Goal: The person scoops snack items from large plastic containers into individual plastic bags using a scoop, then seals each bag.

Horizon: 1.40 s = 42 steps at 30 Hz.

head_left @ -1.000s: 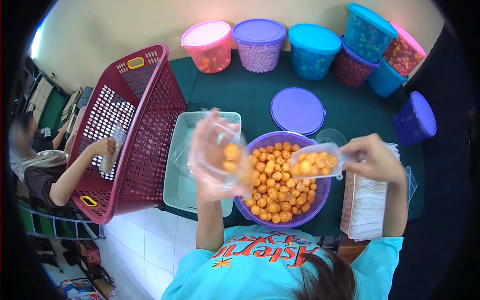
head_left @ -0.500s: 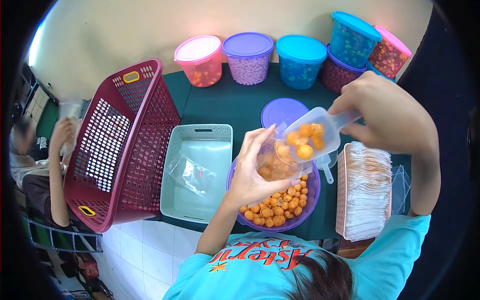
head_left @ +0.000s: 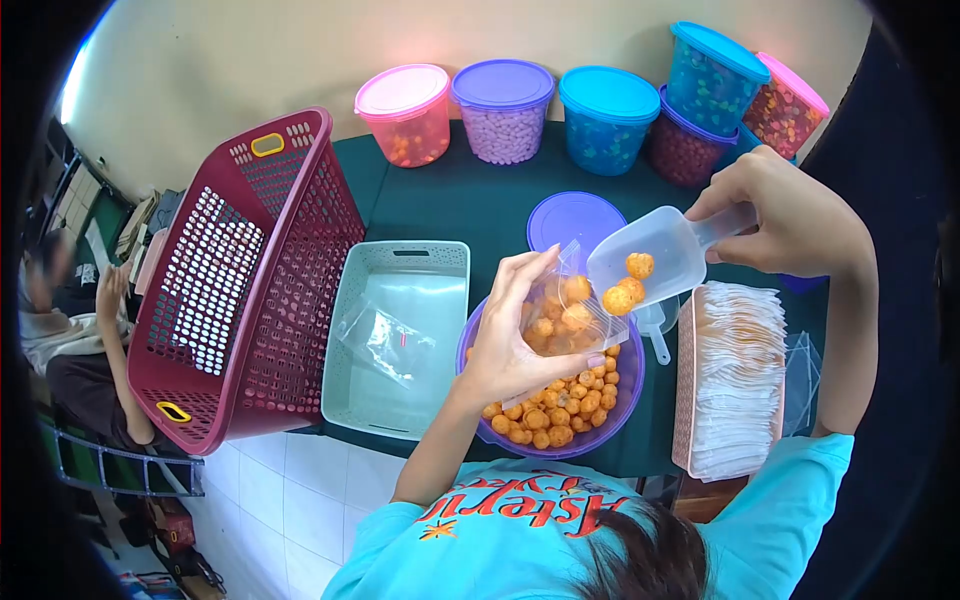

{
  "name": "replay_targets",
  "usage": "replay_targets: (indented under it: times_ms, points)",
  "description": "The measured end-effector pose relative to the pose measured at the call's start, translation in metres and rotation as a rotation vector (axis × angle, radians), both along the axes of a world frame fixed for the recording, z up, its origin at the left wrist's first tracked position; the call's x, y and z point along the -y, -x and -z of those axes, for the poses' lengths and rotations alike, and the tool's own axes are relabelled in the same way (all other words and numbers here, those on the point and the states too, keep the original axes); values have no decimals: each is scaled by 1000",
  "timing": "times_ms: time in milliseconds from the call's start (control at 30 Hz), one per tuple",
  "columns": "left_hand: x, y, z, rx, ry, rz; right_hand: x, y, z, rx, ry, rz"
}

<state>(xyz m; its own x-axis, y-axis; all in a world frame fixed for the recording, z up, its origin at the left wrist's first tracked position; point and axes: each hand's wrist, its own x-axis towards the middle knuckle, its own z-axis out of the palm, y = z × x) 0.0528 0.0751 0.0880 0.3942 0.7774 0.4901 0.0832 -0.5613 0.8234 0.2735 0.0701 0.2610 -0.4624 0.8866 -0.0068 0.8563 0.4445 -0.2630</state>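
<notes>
My left hand grips a clear plastic bag with several round orange snack balls inside. In my right hand is the handle of a translucent white scoop, tilted down with its lip at the bag's mouth. A few orange snack balls lie in the scoop. Below the bag is a purple tub holding many more orange balls. Part of that tub is hidden behind my left hand and the bag.
A pale green basket with a clear bag inside stands left, beside a tall maroon basket. Right is a pink basket of white packets. Lidded tubs line the back. A purple lid lies behind. Another person sits far left.
Fewer balls are in the scoop now; some have slid into the bag. The scoop has shifted slightly up and right. The person at left has lowered a hand.
</notes>
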Motion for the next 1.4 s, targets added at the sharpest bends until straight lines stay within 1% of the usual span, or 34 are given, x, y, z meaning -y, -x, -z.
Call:
replay_targets:
  times_ms: [100,167,200,300,367,467,533,600,633,667,733,767,800,867,900,967,1000,1067,1100,1133,1167,1200,1233,1267,1300,1333,1367,1400]
  points:
    - [-1,1,0,15,17,12,-3,-4,1,-38,69,24]
    - [0,1,0,25,40,12,-7,-8,6,-135,187,-2]
    - [0,2,-2,37,51,25,-9,-12,10,-135,187,-10]
    - [-2,6,-1,64,51,32,-12,-20,15,-297,292,6]
    - [-5,8,1,82,42,35,-8,-23,11,-321,277,12]
    - [-8,12,3,152,104,-2,0,-31,15,-355,231,26]
    - [-11,13,1,315,188,-15,11,-27,16,-234,213,58]
    - [-13,13,-7,342,186,-29,17,-24,39,-195,216,-19]
    - [-15,15,-9,310,126,-19,19,-19,55,-188,258,-56]
    - [-16,15,-10,277,65,-8,21,-14,76,-191,323,-39]
    - [-14,12,-11,285,68,-27,27,-1,117,-212,338,-56]
    - [-14,8,-11,293,71,-43,24,2,133,-107,436,-55]
    - [-13,5,-10,295,66,-44,24,4,145,-104,431,-57]
    - [-13,-1,-5,241,22,-150,24,6,159,-186,157,-280]
    - [-13,-2,-3,204,1,-174,24,11,152,-181,149,-286]
    - [-11,-7,-6,165,-47,-222,27,28,132,-642,110,-209]
    - [-9,-9,-7,121,-84,-262,30,39,129,-638,106,-220]
    - [-4,-11,-12,77,-146,-264,39,59,128,-1119,209,79]
    - [0,-11,-15,131,-132,-199,34,64,133,-1076,-57,61]
    - [2,-11,-17,185,-119,-134,29,64,136,-1079,-63,56]
    - [2,-10,-15,338,-20,8,24,62,139,-1200,1,109]
    - [3,-8,-16,337,-28,7,22,60,139,-1320,70,161]
    - [5,-5,-17,428,140,34,23,57,139,-1256,116,208]
    - [8,-3,-18,520,310,61,24,59,140,-1254,118,202]
    - [12,-1,-20,474,389,66,24,65,142,-1341,135,182]
    - [15,-1,-19,476,388,63,26,71,143,-1430,150,163]
    - [19,-2,-17,495,372,3,29,76,145,-1366,68,187]
    - [22,-3,-16,515,354,-53,31,75,148,-1364,62,187]
